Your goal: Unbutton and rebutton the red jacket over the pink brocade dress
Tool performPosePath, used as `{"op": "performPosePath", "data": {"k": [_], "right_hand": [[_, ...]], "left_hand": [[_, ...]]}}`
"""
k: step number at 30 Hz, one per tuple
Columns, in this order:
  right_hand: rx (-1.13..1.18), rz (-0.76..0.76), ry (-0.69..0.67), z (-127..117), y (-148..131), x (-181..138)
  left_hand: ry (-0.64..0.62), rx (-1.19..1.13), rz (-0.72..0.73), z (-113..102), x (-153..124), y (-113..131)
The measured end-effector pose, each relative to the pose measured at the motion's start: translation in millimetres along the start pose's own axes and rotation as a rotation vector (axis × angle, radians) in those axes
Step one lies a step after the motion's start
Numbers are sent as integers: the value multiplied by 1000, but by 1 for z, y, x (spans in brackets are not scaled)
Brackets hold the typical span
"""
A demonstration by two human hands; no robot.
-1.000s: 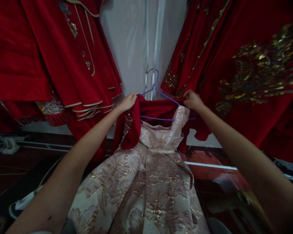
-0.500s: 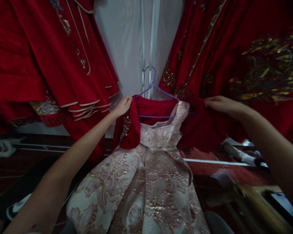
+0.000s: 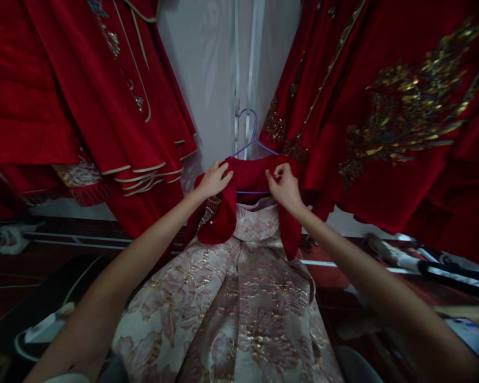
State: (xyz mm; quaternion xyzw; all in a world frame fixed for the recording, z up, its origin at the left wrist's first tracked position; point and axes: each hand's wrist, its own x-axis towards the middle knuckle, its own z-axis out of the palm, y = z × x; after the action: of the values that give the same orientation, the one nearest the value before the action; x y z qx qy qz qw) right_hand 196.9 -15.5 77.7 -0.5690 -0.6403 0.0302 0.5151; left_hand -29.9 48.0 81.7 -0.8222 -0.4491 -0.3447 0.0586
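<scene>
Red garments hang down both sides of this pale wall (image 3: 207, 64), with the left-hand bunch (image 3: 83, 106) edged in light piping and the right-hand bunch (image 3: 387, 197) carrying a big gold sequined motif (image 3: 419, 106). Between them there's a purple hanger (image 3: 254, 137), hook up by the white uprights (image 3: 252, 58), with a pinkish brocade dress (image 3: 259, 298) on it and a red jacket (image 3: 227, 213) draped around its shoulders. Dress skirt spreads well below the hanger's bottom bar, gold threads catching light. Left hand (image 3: 216, 180) is on the jacket near the hanger's left end, fingers half bent, just above some beaded trim (image 3: 211, 206). Right hand (image 3: 285, 186) is at the jacket's other front edge, toward the hanger's right end, fingers loosely curled with a gap before the thumb. Honestly can't tell if either one is really pinching cloth.
</scene>
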Motion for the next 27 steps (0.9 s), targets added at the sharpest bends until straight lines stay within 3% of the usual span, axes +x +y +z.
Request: {"op": "performPosePath", "data": {"k": [2,4,7,11,14,18,23,27], "right_hand": [[42,-104,-221,29,-18,-16],[68,-154,-313,48,-29,-29],[80,-191,-386,53,-26,-34],[-10,-285,-231,32,-3,-23],[-39,-312,-116,17,10,-14],[60,-277,-107,14,10,-11],[205,-275,-283,32,-6,-14],[300,-245,-368,45,-7,-18]], "left_hand": [[16,35,-20,1,1,-5],[14,49,-18,-4,3,-14],[-8,54,39,-16,6,-26],[95,122,110,-30,2,-22],[166,169,81,-30,-8,-10],[135,116,81,-14,-21,10],[18,-159,181,20,-33,36],[115,-564,-12,37,-36,38]]}}
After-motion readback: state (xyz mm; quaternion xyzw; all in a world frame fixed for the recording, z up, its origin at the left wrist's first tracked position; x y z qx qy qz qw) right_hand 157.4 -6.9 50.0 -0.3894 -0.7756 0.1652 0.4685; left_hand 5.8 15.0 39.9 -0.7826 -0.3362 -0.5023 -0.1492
